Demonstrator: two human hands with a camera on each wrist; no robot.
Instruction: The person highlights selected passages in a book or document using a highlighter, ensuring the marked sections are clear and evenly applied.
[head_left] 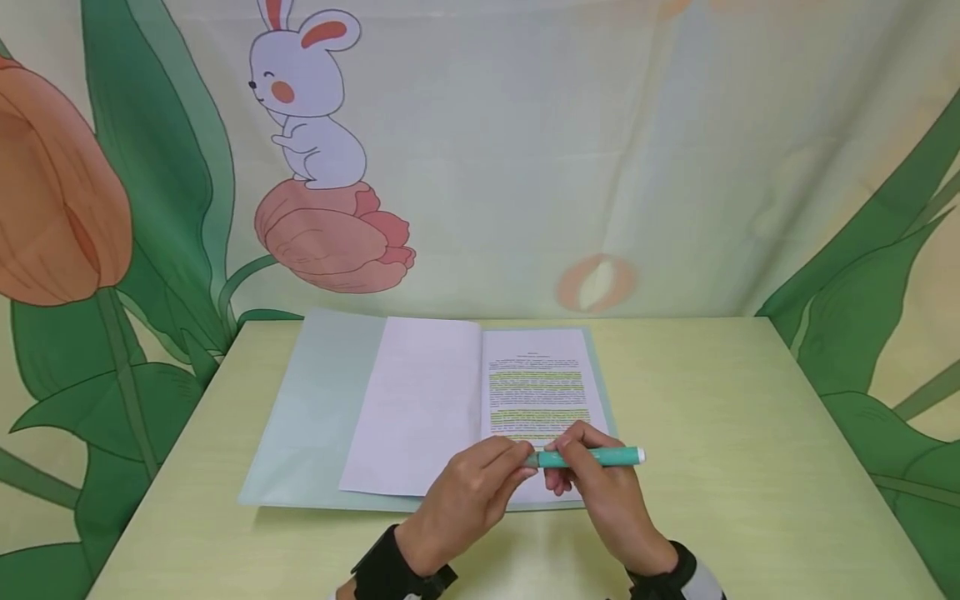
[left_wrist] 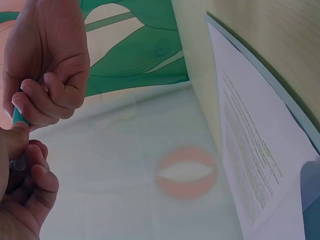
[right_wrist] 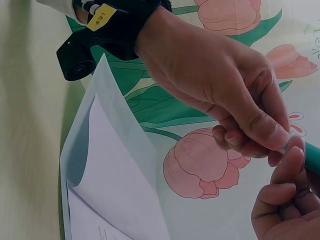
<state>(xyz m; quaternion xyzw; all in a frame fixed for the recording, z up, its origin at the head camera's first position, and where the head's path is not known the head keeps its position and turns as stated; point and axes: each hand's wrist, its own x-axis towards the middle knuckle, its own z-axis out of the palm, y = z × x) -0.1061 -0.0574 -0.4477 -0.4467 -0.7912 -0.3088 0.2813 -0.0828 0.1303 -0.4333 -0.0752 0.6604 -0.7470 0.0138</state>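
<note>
A teal marker [head_left: 617, 457] with a white end is held level between the two hands, above the lower part of the printed page [head_left: 536, 342]. My right hand [head_left: 611, 500] grips its barrel, the white end sticking out to the right. At the other end, my left hand [head_left: 472, 492] pinches the marker's tip end between thumb and fingers, which hide most of it. In the right wrist view the left hand [right_wrist: 215, 75] meets the right hand [right_wrist: 285, 210] at the teal barrel [right_wrist: 313, 158]. Several printed lines carry yellow-green highlighting.
The page belongs to an open booklet with a blank left page [head_left: 420, 400] and a pale blue-green cover [head_left: 322, 392], lying on a light yellow-green table [head_left: 712, 417]. Behind the table hangs a curtain [head_left: 510, 167] printed with a rabbit and tulips. Both wrists wear black straps [head_left: 390, 567].
</note>
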